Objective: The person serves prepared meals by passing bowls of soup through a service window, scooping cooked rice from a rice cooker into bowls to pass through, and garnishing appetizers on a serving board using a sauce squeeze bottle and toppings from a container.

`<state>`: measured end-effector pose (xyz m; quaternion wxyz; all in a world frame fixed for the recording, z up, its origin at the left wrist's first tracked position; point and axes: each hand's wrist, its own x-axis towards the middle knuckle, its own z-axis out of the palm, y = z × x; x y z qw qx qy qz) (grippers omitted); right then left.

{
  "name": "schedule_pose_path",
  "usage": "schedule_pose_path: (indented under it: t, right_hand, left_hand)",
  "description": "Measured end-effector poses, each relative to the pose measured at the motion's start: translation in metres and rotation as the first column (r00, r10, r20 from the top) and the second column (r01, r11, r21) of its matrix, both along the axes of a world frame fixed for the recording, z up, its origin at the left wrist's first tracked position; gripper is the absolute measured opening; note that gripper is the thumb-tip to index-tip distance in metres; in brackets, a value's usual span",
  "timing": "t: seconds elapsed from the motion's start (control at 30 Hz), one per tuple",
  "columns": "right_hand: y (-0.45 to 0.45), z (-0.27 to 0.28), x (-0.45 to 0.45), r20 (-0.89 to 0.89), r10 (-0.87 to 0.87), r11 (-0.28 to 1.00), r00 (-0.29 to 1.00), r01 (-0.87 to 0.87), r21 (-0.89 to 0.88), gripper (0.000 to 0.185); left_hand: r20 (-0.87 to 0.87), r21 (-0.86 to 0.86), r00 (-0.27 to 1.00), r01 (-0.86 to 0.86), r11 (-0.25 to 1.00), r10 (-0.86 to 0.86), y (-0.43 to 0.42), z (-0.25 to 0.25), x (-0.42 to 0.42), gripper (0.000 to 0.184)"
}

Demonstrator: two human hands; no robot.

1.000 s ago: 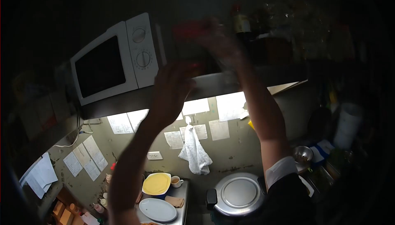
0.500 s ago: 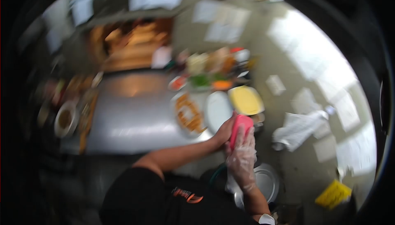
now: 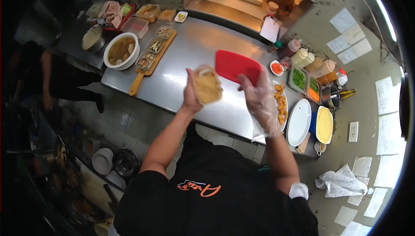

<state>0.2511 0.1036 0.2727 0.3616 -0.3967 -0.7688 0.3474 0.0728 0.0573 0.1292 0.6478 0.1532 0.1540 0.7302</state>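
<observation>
My bare left hand (image 3: 190, 97) grips a small clear container (image 3: 208, 85) of tan, crumb-like powder, tilted so that its inside faces me. In my right hand (image 3: 262, 102), which wears a clear plastic glove, is a red plastic lid (image 3: 237, 66), thumb on its near edge. The lid is apart from the container, to its right. Both are above the steel table (image 3: 177, 67). Just beyond my gloved wrist lies an oval plate of fried pieces (image 3: 282, 104), partly covered by the glove.
On the left are a white bowl of soup (image 3: 122, 51) and a wooden board (image 3: 137, 82) with small food containers. An empty oval plate (image 3: 298, 123), a yellow-lidded tub (image 3: 324, 125), chopped greens (image 3: 298, 79) and sauce bottles (image 3: 299, 56) stand right. Another person (image 3: 47, 76) is at far left.
The red lid and container, held together between both hands at the right, are now apart, one in each hand. My hands have moved left over the table, and the view has turned.
</observation>
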Motion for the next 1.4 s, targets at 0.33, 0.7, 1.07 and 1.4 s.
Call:
schedule_pose_path:
  t: [0.33,0.7,1.07,1.4]
  right_hand:
    - [0.084,-0.042,-0.205,0.127,0.337,0.885,0.933,-0.360,0.296,0.038]
    - [0.161,-0.088,-0.294,-0.251,0.081,0.676,0.965,-0.238,-0.698,0.030]
    - [0.253,-0.179,-0.363,0.048,0.169,0.972,0.985,-0.158,-0.174,0.033]
    - [0.224,-0.098,-0.308,-0.171,0.167,0.807,0.971,-0.234,-0.542,0.028]
  left_hand:
    - [-0.190,-0.074,0.887,-0.442,0.894,0.422,0.056,-0.017,-0.173,0.069]
    - [-0.203,-0.142,0.828,-0.552,0.821,0.522,0.133,-0.042,-0.265,0.072]
    - [-0.282,-0.252,0.665,-0.747,0.616,0.691,0.112,-0.076,-0.338,0.079]
    - [-0.114,-0.355,0.877,-0.474,0.806,0.466,0.121,-0.063,-0.273,0.082]
